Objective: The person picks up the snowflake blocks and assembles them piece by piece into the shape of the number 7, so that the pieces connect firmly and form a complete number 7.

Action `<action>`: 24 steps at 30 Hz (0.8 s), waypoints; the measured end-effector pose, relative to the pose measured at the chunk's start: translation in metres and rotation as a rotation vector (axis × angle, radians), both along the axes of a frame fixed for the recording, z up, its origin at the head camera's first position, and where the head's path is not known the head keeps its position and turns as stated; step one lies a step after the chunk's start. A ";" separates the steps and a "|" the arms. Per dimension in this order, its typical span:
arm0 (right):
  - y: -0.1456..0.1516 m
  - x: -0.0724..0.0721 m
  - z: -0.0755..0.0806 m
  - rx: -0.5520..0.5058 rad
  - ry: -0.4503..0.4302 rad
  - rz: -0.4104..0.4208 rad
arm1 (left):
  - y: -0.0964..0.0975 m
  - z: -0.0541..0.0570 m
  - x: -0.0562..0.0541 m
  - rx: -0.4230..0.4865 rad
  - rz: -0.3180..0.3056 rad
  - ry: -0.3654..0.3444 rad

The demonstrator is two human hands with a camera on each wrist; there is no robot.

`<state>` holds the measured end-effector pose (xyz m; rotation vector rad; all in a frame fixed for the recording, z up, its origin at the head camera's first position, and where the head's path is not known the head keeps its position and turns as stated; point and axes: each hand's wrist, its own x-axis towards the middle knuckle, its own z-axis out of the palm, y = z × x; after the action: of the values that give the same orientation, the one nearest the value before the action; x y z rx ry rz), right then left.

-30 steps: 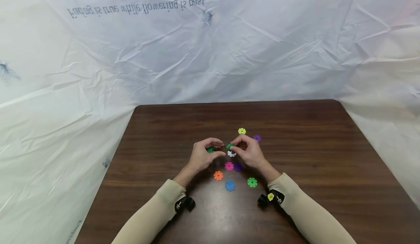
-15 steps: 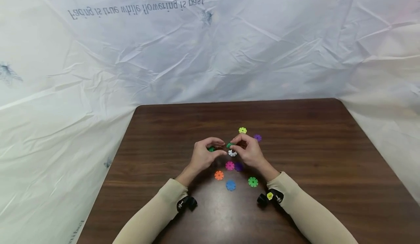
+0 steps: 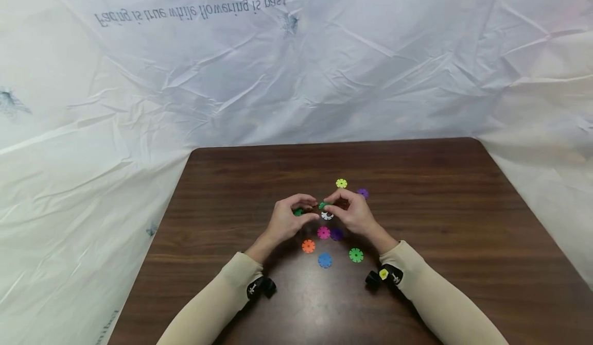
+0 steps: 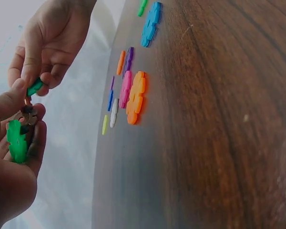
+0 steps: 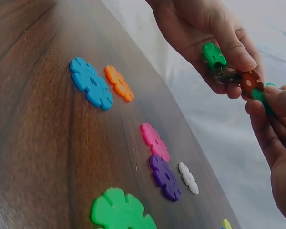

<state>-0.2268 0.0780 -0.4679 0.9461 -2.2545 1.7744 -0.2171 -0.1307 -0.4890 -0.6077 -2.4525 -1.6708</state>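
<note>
above the brown wooden table (image 3: 426, 195), left hand (image 3: 284, 220) and right hand (image 3: 355, 215) still pinch a green-and-brown plastic notched-disc chain (image 5: 250, 81), joining seemingly unfinished.

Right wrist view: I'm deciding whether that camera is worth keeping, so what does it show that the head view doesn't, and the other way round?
Only the right wrist view plainly shows a brown disc and a dark disc between the hands.

Only the head view shows the beige sleeves and the black wrist devices.

Both show the left hand and right hand, each with a green disc, plus the blue disc, orange disc, pink disc and white disc on the table.
</note>
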 end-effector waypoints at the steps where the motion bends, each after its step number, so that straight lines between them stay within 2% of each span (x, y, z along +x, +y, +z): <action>1: 0.000 0.000 0.002 0.013 -0.011 -0.003 | 0.000 0.000 0.000 -0.008 -0.001 -0.005; 6: 0.001 -0.004 0.000 0.056 -0.053 -0.012 | 0.000 -0.001 0.000 -0.060 -0.006 -0.011; 14: 0.004 -0.020 -0.026 0.066 -0.092 -0.015 | 0.001 0.000 0.001 -0.130 0.026 -0.025; 19: 0.006 -0.020 -0.029 0.039 -0.072 -0.017 | 0.001 -0.001 0.001 -0.138 0.035 -0.059; 24: 0.006 -0.019 -0.027 0.033 -0.061 -0.017 | 0.002 -0.001 0.001 -0.102 0.045 -0.076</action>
<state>-0.2455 0.0844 -0.4949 0.8881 -2.3278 1.7881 -0.2163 -0.1285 -0.4905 -0.5055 -2.5967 -1.5892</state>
